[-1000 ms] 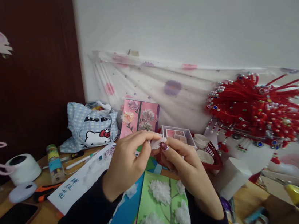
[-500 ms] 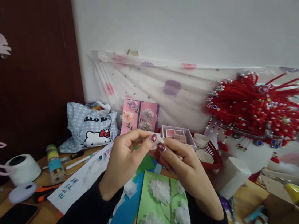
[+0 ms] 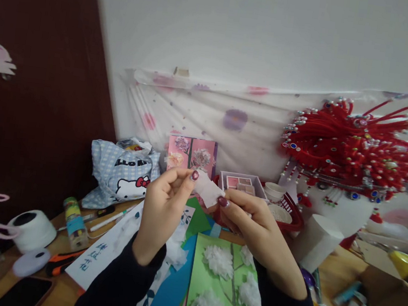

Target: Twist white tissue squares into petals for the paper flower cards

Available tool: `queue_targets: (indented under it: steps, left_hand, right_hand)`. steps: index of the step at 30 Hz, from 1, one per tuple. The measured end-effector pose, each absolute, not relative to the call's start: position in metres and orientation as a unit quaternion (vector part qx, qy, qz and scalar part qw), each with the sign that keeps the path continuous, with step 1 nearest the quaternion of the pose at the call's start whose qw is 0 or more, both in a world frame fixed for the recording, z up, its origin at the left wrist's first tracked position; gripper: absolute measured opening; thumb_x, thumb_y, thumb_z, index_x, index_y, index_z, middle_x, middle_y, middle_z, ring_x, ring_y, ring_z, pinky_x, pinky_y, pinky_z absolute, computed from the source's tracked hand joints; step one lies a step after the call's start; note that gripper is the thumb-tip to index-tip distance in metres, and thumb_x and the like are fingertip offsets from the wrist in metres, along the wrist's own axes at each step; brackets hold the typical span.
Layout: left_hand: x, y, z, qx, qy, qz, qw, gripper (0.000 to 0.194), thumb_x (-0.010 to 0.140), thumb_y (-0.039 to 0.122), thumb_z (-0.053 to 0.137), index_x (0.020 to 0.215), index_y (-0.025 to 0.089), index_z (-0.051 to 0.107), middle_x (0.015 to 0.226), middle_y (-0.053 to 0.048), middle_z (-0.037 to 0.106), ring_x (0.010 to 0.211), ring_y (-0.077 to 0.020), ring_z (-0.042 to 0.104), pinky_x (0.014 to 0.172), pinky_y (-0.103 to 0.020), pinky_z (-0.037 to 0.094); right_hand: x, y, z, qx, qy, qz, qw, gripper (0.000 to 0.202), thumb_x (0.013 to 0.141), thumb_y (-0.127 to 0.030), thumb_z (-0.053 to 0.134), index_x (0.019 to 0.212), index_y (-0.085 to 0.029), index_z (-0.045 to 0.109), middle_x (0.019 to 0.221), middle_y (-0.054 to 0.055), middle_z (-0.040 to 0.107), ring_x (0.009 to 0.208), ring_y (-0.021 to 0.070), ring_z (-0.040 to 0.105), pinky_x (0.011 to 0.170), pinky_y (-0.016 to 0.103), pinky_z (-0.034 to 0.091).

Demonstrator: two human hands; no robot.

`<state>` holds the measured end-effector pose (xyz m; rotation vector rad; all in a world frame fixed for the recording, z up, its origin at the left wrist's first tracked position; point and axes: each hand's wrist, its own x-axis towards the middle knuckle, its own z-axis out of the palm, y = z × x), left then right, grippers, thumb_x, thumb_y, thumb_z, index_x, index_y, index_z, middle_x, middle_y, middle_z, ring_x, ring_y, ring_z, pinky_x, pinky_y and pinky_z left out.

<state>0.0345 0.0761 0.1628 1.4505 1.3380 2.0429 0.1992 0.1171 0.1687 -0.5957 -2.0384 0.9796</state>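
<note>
A small piece of white tissue paper (image 3: 208,188) is stretched between my two hands, above the table. My left hand (image 3: 167,203) pinches its upper left end between thumb and fingers. On the lower right end, the thumb and fingers of my right hand (image 3: 250,224) are closed; some of those fingers are hidden behind the hand. Below them lies a green card (image 3: 216,287) with fluffy white paper flowers and a drawn stem. To its left are a blue sheet (image 3: 167,291) and loose white tissue pieces (image 3: 175,254).
A checked bag (image 3: 122,175) and a pink flower card (image 3: 196,152) stand at the back. A red basket (image 3: 291,219), a white paper roll (image 3: 318,241) and a red beaded headdress (image 3: 355,148) are at right. A phone (image 3: 25,292) and an orange cutter (image 3: 62,261) lie at left.
My left hand has moved left and slightly up, away from my right hand. The white tissue paper, bunched between the fingertips before, now shows spread out between them.
</note>
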Motion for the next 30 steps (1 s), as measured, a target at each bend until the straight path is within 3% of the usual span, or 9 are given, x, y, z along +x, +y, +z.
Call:
queue_targets:
  steps: [6, 10, 13, 15, 18, 20, 22, 25, 30]
  left_hand:
    - [0.006, 0.082, 0.157, 0.48, 0.519, 0.702, 0.087, 0.028, 0.085, 0.042, 0.062, 0.093, 0.016, 0.068, 0.076, -0.003, 0.073, 0.068, -0.0159, 0.065, 0.064, -0.023, 0.049]
    - [-0.036, 0.085, 0.131, 0.581, 0.668, 0.449, 0.116, 0.032, 0.087, 0.036, 0.052, 0.108, 0.017, 0.066, 0.06, 0.002, 0.067, 0.048, -0.0153, 0.057, 0.049, -0.023, 0.039]
    - [-0.059, 0.087, 0.103, 0.597, 0.705, 0.353, 0.147, 0.007, 0.067, 0.025, 0.07, 0.065, 0.019, 0.068, 0.047, 0.003, 0.063, 0.044, -0.0164, 0.057, 0.047, -0.023, 0.037]
    - [-0.065, 0.087, 0.091, 0.594, 0.72, 0.334, 0.135, 0.019, 0.061, 0.02, 0.073, 0.047, 0.021, 0.06, 0.039, 0.004, 0.055, 0.04, -0.0158, 0.054, 0.046, -0.023, 0.037]
    - [-0.057, 0.084, 0.097, 0.583, 0.725, 0.361, 0.066, 0.013, 0.066, 0.02, 0.072, 0.055, 0.02, 0.065, 0.054, -0.001, 0.066, 0.055, -0.0193, 0.063, 0.055, -0.025, 0.044]
    - [-0.041, 0.078, 0.115, 0.581, 0.708, 0.4, 0.017, 0.006, 0.075, 0.021, 0.067, 0.075, 0.018, 0.073, 0.08, -0.007, 0.075, 0.075, -0.0223, 0.069, 0.067, -0.028, 0.05]
    - [-0.016, 0.067, 0.137, 0.601, 0.66, 0.451, -0.007, 0.017, 0.085, 0.022, 0.06, 0.093, 0.02, 0.075, 0.098, -0.006, 0.076, 0.086, -0.0199, 0.069, 0.078, -0.03, 0.053]
    - [0.024, 0.048, 0.162, 0.65, 0.484, 0.585, 0.015, 0.016, 0.088, 0.018, 0.063, 0.095, 0.02, 0.076, 0.101, -0.006, 0.077, 0.096, -0.0194, 0.07, 0.083, -0.029, 0.056]
    - [0.055, 0.043, 0.17, 0.687, 0.415, 0.595, 0.041, 0.02, 0.091, 0.013, 0.062, 0.098, 0.022, 0.079, 0.102, -0.003, 0.078, 0.098, -0.0159, 0.071, 0.09, -0.027, 0.056]
  right_hand:
    - [0.204, 0.119, 0.171, -0.242, -0.806, 0.369, 0.394, 0.027, 0.092, -0.029, 0.049, 0.071, -0.02, 0.062, 0.06, -0.001, 0.05, 0.058, 0.015, 0.048, 0.055, 0.026, 0.038]
    - [0.211, 0.122, 0.174, -0.254, -0.821, 0.348, 0.375, 0.027, 0.089, -0.025, 0.047, 0.063, -0.02, 0.051, 0.058, -0.003, 0.047, 0.053, 0.0124, 0.042, 0.051, 0.026, 0.031]
    - [0.213, 0.123, 0.177, -0.258, -0.832, 0.318, 0.374, 0.025, 0.087, -0.021, 0.047, 0.062, -0.02, 0.047, 0.058, -0.004, 0.044, 0.053, 0.011, 0.038, 0.051, 0.026, 0.029]
    - [0.214, 0.123, 0.178, -0.262, -0.833, 0.314, 0.373, 0.029, 0.087, -0.021, 0.048, 0.059, -0.021, 0.04, 0.056, -0.005, 0.039, 0.052, 0.0106, 0.036, 0.051, 0.026, 0.028]
    - [0.215, 0.123, 0.179, -0.26, -0.837, 0.328, 0.352, 0.029, 0.088, -0.025, 0.048, 0.06, -0.021, 0.043, 0.059, -0.003, 0.046, 0.053, 0.0118, 0.041, 0.05, 0.026, 0.03]
    - [0.216, 0.123, 0.179, -0.254, -0.837, 0.338, 0.346, 0.029, 0.09, -0.027, 0.048, 0.061, -0.021, 0.049, 0.062, 0.0, 0.052, 0.059, 0.0145, 0.049, 0.052, 0.026, 0.033]
    - [0.216, 0.122, 0.179, -0.242, -0.833, 0.351, 0.353, 0.03, 0.091, -0.029, 0.05, 0.062, -0.021, 0.052, 0.061, 0.001, 0.052, 0.063, 0.0164, 0.052, 0.053, 0.026, 0.036]
    - [0.215, 0.121, 0.178, -0.222, -0.82, 0.391, 0.355, 0.027, 0.092, -0.03, 0.05, 0.067, -0.02, 0.056, 0.058, -0.002, 0.048, 0.056, 0.0143, 0.047, 0.053, 0.026, 0.036]
    - [0.215, 0.118, 0.177, -0.208, -0.797, 0.438, 0.361, 0.03, 0.094, -0.029, 0.049, 0.066, -0.02, 0.049, 0.058, -0.004, 0.045, 0.054, 0.0109, 0.04, 0.054, 0.025, 0.036]
